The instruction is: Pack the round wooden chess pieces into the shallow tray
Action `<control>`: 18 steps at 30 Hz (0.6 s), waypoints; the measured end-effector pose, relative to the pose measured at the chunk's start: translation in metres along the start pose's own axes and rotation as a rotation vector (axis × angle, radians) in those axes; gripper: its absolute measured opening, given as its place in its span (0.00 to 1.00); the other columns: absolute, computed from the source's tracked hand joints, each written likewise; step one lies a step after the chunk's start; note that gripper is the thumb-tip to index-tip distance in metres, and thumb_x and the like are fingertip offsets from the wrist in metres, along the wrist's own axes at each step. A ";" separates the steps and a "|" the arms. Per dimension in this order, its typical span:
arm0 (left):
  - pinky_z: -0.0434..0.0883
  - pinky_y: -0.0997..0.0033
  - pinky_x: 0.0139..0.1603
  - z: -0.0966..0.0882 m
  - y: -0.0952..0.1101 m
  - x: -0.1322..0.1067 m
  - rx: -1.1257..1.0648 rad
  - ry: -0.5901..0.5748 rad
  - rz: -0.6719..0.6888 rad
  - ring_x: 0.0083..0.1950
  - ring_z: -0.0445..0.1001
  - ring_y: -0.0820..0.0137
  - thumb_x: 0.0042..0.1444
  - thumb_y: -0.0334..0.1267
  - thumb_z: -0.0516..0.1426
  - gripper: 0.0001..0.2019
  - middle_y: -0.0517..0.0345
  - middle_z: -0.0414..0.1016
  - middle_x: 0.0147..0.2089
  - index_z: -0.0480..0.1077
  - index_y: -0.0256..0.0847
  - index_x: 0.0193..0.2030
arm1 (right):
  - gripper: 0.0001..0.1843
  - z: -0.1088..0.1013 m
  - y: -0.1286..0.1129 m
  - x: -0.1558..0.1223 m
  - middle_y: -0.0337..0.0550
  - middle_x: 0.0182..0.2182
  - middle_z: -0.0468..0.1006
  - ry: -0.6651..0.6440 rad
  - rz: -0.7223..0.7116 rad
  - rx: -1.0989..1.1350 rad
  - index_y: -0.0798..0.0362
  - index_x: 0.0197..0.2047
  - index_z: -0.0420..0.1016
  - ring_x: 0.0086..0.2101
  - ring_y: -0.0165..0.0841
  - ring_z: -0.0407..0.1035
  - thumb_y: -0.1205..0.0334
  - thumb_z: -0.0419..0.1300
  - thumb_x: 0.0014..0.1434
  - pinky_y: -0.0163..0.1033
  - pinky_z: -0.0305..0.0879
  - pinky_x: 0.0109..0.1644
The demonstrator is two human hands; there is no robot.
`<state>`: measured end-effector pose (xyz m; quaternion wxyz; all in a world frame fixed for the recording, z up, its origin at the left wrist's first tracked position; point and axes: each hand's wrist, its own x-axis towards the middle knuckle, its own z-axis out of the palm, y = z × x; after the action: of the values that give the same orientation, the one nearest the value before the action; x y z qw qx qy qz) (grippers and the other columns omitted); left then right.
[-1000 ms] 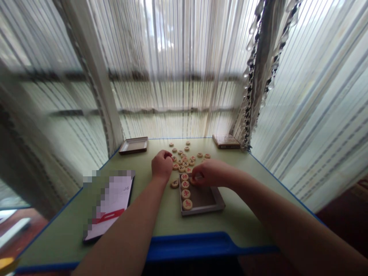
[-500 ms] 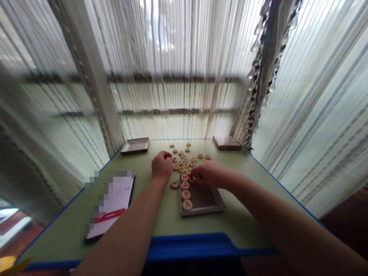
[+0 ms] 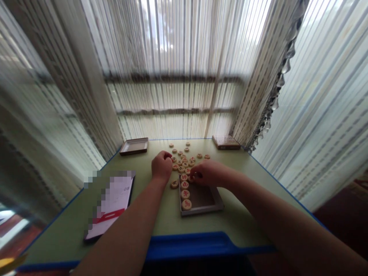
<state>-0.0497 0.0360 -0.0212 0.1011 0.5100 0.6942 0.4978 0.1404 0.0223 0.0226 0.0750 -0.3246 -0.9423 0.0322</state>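
A shallow open box (image 3: pixel 202 209) stands before me, with several round wooden xiangqi pieces (image 3: pixel 185 194), marked in red, lined up along its left side. Over the box's far left corner, my right hand (image 3: pixel 208 172) pinches another xiangqi piece (image 3: pixel 190 179), partly hidden by the fingers, beside the top of that column. My left hand (image 3: pixel 162 165) is curled closed on the table, left of a loose cluster of pieces (image 3: pixel 185 164); its fingers hide whatever may be inside. One black-marked piece (image 3: pixel 174 184) lies just outside the box's left wall.
On the green table (image 3: pixel 241 218) with a blue edge, a tablet (image 3: pixel 117 199) lies at the left. An open box lid or tray (image 3: pixel 134 145) is at the far left, a closed flat box (image 3: pixel 226 142) at the far right. Striped curtains (image 3: pixel 172 96) hang behind.
The view has shifted slightly. My right hand stays at the box's far left corner with the piece, lowered very little if at all; my left hand has kept its place.
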 end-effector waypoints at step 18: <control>0.63 0.75 0.30 -0.002 0.005 -0.002 -0.018 -0.001 0.007 0.29 0.70 0.72 0.40 0.30 0.48 0.09 0.61 0.73 0.24 0.68 0.41 0.26 | 0.11 -0.008 0.004 -0.002 0.38 0.22 0.73 -0.019 0.007 0.166 0.52 0.34 0.78 0.21 0.24 0.61 0.58 0.58 0.50 0.30 0.51 0.25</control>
<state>-0.0472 0.0329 -0.0173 0.1044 0.5116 0.6878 0.5043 0.1455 0.0240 0.0294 0.0927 -0.3204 -0.9359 0.1137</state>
